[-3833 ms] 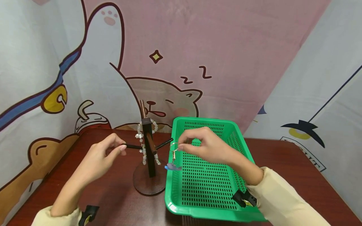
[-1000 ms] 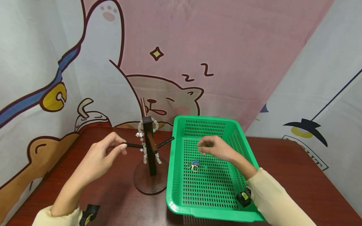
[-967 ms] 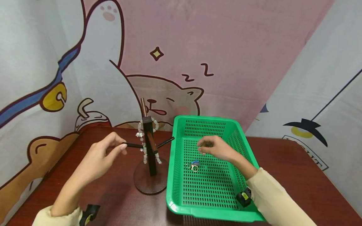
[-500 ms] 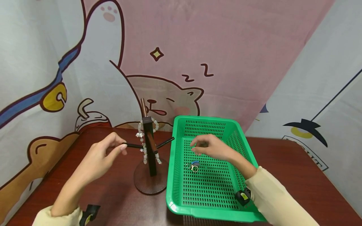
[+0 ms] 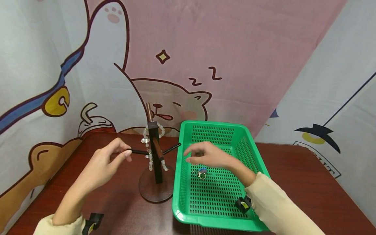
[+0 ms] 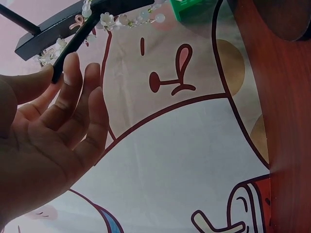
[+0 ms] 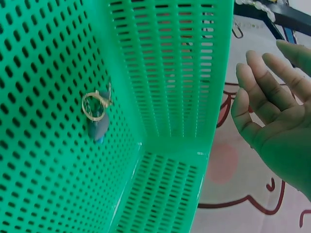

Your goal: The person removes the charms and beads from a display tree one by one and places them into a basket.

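My left hand (image 5: 102,164) pinches the end of a black peg (image 5: 139,151) on the dark wooden jewelry stand (image 5: 155,163); in the left wrist view thumb and index finger grip that peg. Strings of clear and white beads (image 5: 150,162) hang on the stand. My right hand (image 5: 210,156) holds nothing, its fingers loosely bent above the left side of a green plastic basket (image 5: 177,195). On the basket floor lies a keychain (image 5: 202,175) with a metal ring and a blue-grey charm, also plain in the right wrist view.
A bare black peg (image 5: 171,148) of the stand points right, close to the basket's left rim. Stand and basket are on a reddish-brown table (image 5: 123,209). A cartoon-printed cloth (image 5: 235,58) hangs behind and at the sides.
The keychain was in my right hand earlier; it was let go and lies in the basket. Over the last second my right hand has moved left toward the stand. My left hand stays put.
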A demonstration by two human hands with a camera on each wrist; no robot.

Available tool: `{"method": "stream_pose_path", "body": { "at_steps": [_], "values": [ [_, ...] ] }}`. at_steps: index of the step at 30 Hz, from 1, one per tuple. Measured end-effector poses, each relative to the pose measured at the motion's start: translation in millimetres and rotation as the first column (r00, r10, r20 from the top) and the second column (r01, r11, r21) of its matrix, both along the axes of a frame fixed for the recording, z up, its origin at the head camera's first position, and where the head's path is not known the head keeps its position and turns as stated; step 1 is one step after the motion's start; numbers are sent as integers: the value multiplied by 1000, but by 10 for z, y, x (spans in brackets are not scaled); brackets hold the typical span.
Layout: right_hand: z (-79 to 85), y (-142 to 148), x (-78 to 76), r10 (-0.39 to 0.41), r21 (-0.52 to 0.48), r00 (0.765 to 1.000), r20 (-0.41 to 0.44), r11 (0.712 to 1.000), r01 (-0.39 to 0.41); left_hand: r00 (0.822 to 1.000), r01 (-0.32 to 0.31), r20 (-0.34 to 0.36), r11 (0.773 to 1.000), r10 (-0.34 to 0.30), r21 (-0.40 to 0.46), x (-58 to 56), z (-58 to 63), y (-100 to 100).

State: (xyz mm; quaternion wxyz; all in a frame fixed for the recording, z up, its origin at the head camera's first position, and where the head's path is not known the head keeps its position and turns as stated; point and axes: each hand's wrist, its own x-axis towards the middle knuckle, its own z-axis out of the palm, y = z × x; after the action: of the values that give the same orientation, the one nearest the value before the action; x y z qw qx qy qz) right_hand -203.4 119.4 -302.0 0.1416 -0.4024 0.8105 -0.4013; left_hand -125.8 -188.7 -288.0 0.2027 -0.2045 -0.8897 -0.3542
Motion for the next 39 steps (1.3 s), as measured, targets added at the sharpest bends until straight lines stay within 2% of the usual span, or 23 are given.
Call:
{"method": "stream_pose_path", "body": {
  "at_steps": [8,19,27,35,39],
  "values": [
    [-29,-188,23,79,47,996,-31,996,-77,1000,-2,5,1000,2,1,3,-7,-2],
    [-47,-385,58,84,53,996,22,995,-85,1000,7,2,1000,-7,3,7,-7,0],
    [-55,-494,82,70,50,997,30,996,-72,1000,10,13,1000,-10,2,1,3,1],
    [-58,-559,94,53,55,998,-28,997,-51,1000,12,19,1000,-12,0,-1,10,-7],
    [-65,-567,87,57,50,998,-17,997,-56,1000,16,16,1000,-16,-2,-4,9,-10]
  ]
}}
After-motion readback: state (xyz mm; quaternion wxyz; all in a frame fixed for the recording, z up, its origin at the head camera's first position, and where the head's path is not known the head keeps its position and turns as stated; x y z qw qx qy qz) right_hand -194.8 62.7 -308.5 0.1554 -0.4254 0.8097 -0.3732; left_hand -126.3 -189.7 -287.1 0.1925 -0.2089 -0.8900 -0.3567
